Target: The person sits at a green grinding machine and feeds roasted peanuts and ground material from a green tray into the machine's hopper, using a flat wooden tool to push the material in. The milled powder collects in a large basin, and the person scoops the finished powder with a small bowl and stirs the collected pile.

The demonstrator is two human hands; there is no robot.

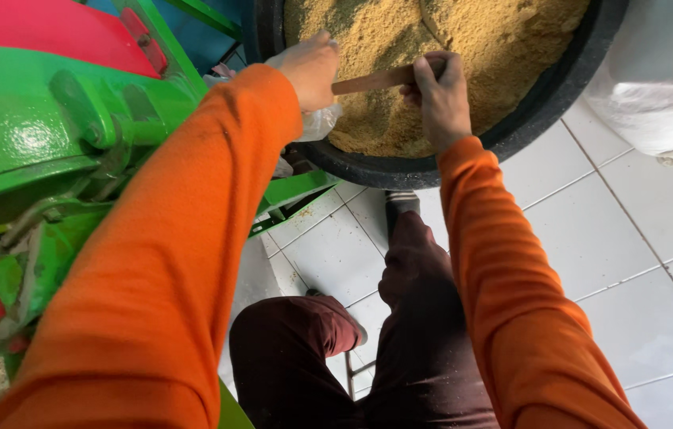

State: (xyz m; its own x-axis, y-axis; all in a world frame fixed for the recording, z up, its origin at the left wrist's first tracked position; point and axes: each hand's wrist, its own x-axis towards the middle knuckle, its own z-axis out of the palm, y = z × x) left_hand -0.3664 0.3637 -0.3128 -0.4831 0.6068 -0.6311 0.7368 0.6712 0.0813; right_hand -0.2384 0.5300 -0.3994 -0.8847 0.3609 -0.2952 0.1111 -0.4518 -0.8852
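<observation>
Wooden stick [376, 79] at top centre, lying across the tan meal [464, 48] in the black tub [543, 103]. My right hand [441, 95] grips one end, my left hand [310, 70] closes on the other. Green machine [42, 135] at left; white tiled floor [630, 238] below.

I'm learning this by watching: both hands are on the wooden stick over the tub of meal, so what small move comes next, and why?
Probably draw the wooden stick toward the body through the yellow-brown meal. Left hand and right hand grip it flat on the heap in the black tub.
</observation>
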